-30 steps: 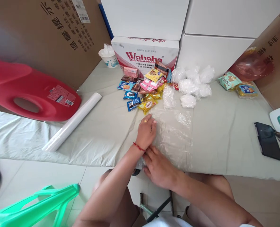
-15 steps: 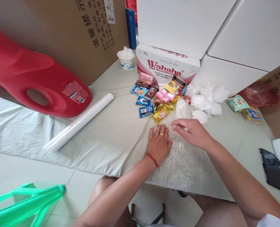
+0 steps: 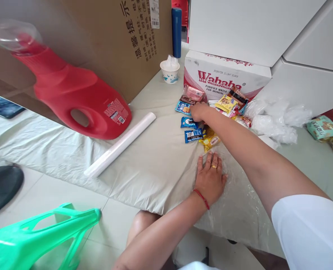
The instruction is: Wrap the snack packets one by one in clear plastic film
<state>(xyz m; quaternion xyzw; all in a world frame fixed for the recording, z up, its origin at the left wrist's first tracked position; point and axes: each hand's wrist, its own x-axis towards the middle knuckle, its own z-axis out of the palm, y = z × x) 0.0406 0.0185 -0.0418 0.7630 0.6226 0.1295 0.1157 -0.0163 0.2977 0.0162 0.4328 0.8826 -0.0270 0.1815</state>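
My left hand (image 3: 210,180) lies flat, fingers spread, pressing a sheet of clear plastic film (image 3: 234,198) against the covered table. My right hand (image 3: 199,111) reaches across into a pile of small wrapped snacks. Its fingers curl downward among the packets, and what they grip, if anything, is hidden. Around it lie a light blue snack packet (image 3: 182,107), two darker blue packets (image 3: 193,135), a pink packet (image 3: 194,92) and a yellow packet (image 3: 226,104). Another yellow wrapper (image 3: 210,141) sits just beyond my left fingertips.
A white plastic roll (image 3: 121,144) lies left of my hands, near a red jug (image 3: 84,101). Behind the snacks stand a Wahaha carton (image 3: 227,73) and a paper cup (image 3: 170,75). Crumpled clear plastic bundles (image 3: 279,116) sit right. A green stool (image 3: 45,236) stands on the floor.
My right hand has moved from above the film forward and left into the snack pile. My left hand stays flat on the film. The view has shifted left.
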